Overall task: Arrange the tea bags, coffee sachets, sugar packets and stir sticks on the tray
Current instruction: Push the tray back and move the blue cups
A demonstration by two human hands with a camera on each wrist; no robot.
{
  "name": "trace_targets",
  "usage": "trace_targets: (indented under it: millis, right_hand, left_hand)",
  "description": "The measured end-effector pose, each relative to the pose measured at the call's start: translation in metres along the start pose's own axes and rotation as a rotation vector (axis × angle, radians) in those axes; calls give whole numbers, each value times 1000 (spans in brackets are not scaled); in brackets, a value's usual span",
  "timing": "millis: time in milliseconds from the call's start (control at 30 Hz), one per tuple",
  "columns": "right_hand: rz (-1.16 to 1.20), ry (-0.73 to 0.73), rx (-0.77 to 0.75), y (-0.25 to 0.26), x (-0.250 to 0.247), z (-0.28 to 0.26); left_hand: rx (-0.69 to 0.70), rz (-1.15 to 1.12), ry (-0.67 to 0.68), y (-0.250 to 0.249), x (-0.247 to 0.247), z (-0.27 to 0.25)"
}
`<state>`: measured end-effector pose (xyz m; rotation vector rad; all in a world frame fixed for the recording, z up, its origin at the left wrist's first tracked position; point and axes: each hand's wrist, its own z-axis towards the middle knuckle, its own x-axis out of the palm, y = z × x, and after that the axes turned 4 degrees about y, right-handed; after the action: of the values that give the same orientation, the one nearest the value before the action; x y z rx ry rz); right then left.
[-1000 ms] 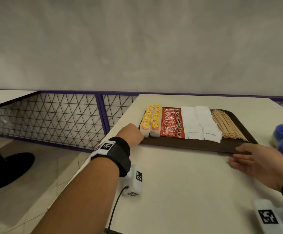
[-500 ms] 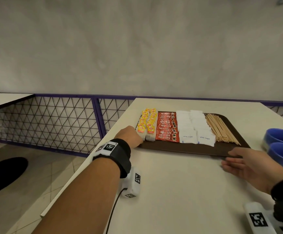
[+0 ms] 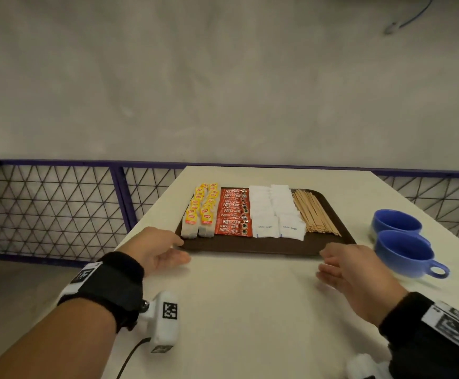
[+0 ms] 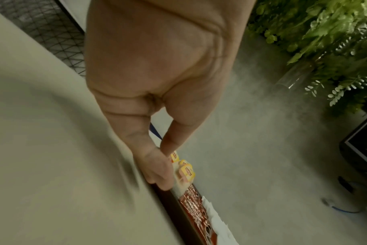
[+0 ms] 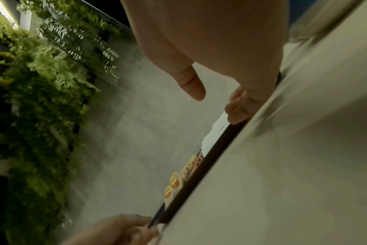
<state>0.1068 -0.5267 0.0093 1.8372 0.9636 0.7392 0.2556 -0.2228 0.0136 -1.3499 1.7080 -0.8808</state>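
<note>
Your left hand (image 3: 159, 248) and right hand (image 3: 351, 269), fingers relaxed and holding nothing, rest at the tray (image 3: 250, 246) near edge, apparently touching it. Tea bags (image 3: 201, 212), coffee (image 3: 233, 212), sugar (image 3: 274, 212) and sticks (image 3: 313, 212) lie in rows: only a final squaring seems left.

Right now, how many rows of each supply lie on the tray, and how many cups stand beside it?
Tea bags: 2 rows
Coffee sachets: 1 row
Sugar packets: 2 rows
Stir sticks: 1 pile
Blue cups: 2
Total: 6 groups on the tray, 2 cups beside it.

Head view high above tray (image 3: 250, 246); wrist views close, sharing its near edge.
</note>
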Motion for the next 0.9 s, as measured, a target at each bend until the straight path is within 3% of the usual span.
trace_targets:
  millis: [133, 333, 433, 500, 533, 600, 667, 700, 800, 900]
  right_hand:
    - [180, -16, 71, 11, -2, 1]
    - [120, -54, 64, 9, -2, 9]
    - [-176, -74, -49, 10, 0, 9]
    - [-686, -15, -131, 13, 3, -1]
    - [-982, 39, -199, 14, 4, -7]
    - [-1381, 99, -346, 20, 6, -17]
    - [-1515, 163, -378, 27, 6, -17]
    - [-1562, 216, -346, 29, 5, -14]
    - [-1725, 346, -215, 36, 6, -5]
    - [-1861, 356, -187, 35, 8, 2]
  left_hand:
    - [-5, -125, 8, 7, 9, 6]
    - [-18, -154, -74, 10, 23, 17]
    - [-26, -112, -94, 5, 23, 23]
    - [-11, -22, -127, -1, 21, 27]
    - [36, 97, -178, -4, 20, 30]
    - [199, 599, -299, -9, 15, 33]
    - [376, 1158, -392, -13, 13, 27]
    - [479, 1326, -387, -16, 14, 23]
    - [698, 1514, -132, -19, 20, 15]
    - [681, 1626, -10, -11, 30, 14]
